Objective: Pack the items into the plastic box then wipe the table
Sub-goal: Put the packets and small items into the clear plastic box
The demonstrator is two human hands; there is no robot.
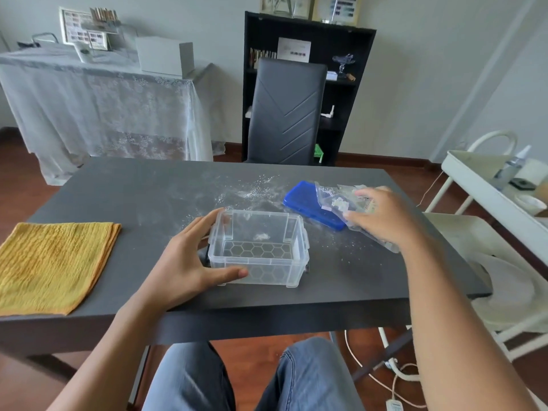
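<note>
Head view looks down on a dark table [148, 188] with white crumbs or powder scattered across the middle. The folded yellow cloth [50, 262] lies flat at the left edge, untouched, so wiping comes later I guess. The clear plastic box [258, 250] sits open near the front edge and looks pretty much empty, maybe a bit of white fluff at the bottom. The left hand [184, 262] grips the box's left end, thumb on the near wall and fingers [207, 221] curled round the far corner, keeping it steady. Just right of the box a flat blue case [308, 206] lies on the table. The right hand [382, 218] is pinching a bunch of small clear bags [341, 203] with white bits inside, right over the blue case.

To do this bit well I'd keep the box pinned, lift the bags clear of the case and lay them flat in the box so the case can go in too. Those bags look slippery, so hold them firmly.
</note>
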